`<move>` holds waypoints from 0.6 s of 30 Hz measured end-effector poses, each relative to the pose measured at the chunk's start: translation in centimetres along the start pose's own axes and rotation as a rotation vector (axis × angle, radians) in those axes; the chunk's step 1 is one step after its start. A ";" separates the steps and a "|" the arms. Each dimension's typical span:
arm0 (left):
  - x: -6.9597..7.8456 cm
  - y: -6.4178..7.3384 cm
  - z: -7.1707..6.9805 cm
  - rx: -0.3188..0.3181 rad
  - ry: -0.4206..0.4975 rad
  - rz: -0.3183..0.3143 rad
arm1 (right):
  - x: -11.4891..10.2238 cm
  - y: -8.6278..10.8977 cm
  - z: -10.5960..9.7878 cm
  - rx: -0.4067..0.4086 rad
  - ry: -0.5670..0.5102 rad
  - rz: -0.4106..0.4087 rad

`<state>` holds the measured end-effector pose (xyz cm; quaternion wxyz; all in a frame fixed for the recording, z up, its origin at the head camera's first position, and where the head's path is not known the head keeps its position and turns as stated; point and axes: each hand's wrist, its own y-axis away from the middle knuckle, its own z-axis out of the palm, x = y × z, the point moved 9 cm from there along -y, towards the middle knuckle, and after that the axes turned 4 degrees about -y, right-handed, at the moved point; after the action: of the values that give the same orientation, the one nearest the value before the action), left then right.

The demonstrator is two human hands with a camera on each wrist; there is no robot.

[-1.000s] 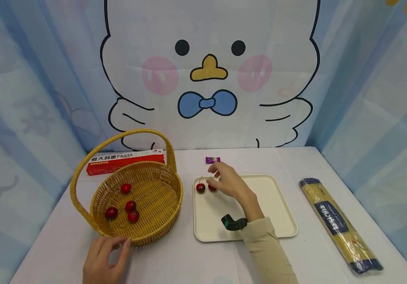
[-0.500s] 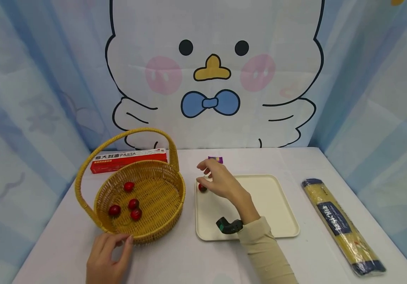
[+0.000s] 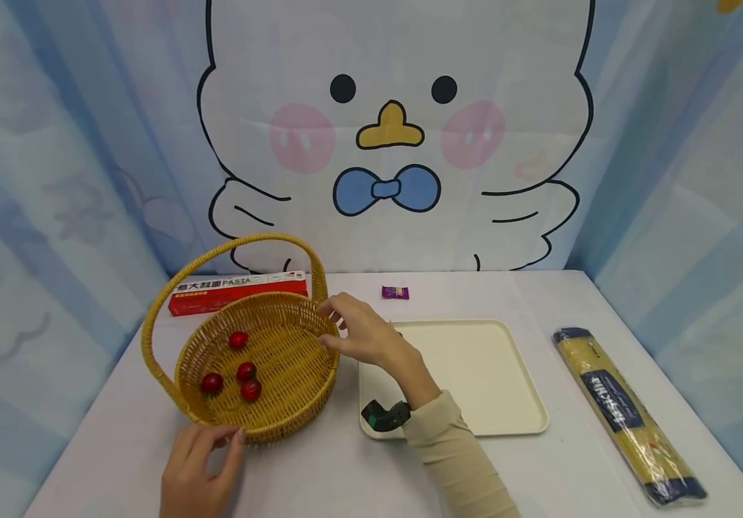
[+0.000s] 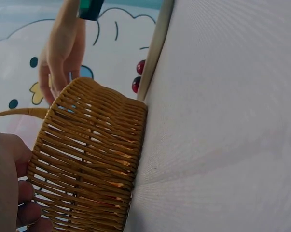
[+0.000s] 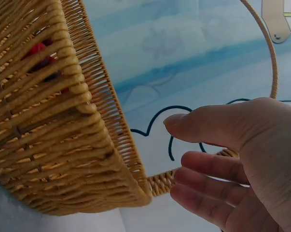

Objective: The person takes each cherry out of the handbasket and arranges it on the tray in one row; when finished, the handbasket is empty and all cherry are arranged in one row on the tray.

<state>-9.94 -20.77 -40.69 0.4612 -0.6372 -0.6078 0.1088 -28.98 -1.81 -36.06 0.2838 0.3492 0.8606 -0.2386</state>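
Observation:
A yellow wicker basket (image 3: 290, 367) with a tall arched handle holds several dark red cherries (image 3: 251, 391). My left hand (image 3: 196, 471) pinches its near rim between thumb and fingers. Over the basket's right rim is my right hand (image 3: 363, 332), thumb and fingers apart, nothing between them in the right wrist view. Under that forearm lies a cream rectangular tray (image 3: 468, 381). Two cherries (image 4: 141, 67) show at the tray's edge in the left wrist view; in the head view the right hand hides them.
Behind the basket lies a red PASTA box (image 3: 235, 293). A small purple wrapped sweet (image 3: 395, 293) sits beyond the tray. On the right is a long bag of dried noodles (image 3: 626, 417). A printed curtain encloses the white table (image 3: 319, 482).
My right hand has moved left from above the tray's cherries to the basket's right rim, holding nothing. The left hand keeps its place at the near rim. The head view shifted slightly.

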 end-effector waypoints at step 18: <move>0.2 0.0 0.0 -0.003 -0.028 -0.029 | -2.1 -1.8 7.1 -0.219 0.056 0.014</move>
<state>-9.89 -20.62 -40.63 0.4532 -0.6272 -0.6237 0.1102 -26.81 -8.28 -39.47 0.2977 0.3286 0.8867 -0.1312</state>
